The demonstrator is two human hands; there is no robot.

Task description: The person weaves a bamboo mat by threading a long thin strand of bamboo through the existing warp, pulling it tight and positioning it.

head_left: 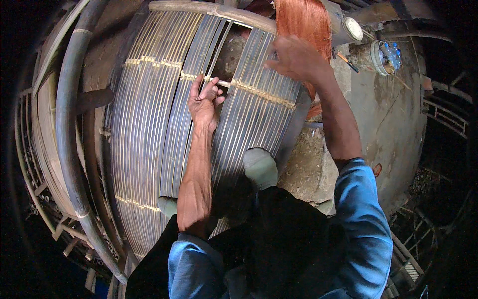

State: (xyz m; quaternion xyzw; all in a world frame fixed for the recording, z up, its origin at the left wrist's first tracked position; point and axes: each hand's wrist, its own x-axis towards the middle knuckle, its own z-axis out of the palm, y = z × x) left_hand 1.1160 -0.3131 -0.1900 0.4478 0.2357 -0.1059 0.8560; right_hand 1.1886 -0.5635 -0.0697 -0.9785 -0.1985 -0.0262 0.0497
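Note:
A slatted panel [144,109] of dark, narrow strips with pale edges curves away under my arms. Pale bindings [264,94] cross it in rows. At an opening between the strips near the top, my left hand [205,102] has its fingers bent at a pale binding strand [224,83], which appears to be pinched at the fingertips. Above the panel's upper right part is my right hand [295,57], with curled fingers; whatever they hold is too small to make out. Reddish-orange fibres [308,22] hang right behind it.
A rounded beam [214,9] borders the panel's far end. My foot [260,167] rests on the strips. To the right, an orange-and-black handled tool [347,62] lies on the floor near a bucket [378,57] with plastic bottles. A thick dark pole [67,109] runs along the left.

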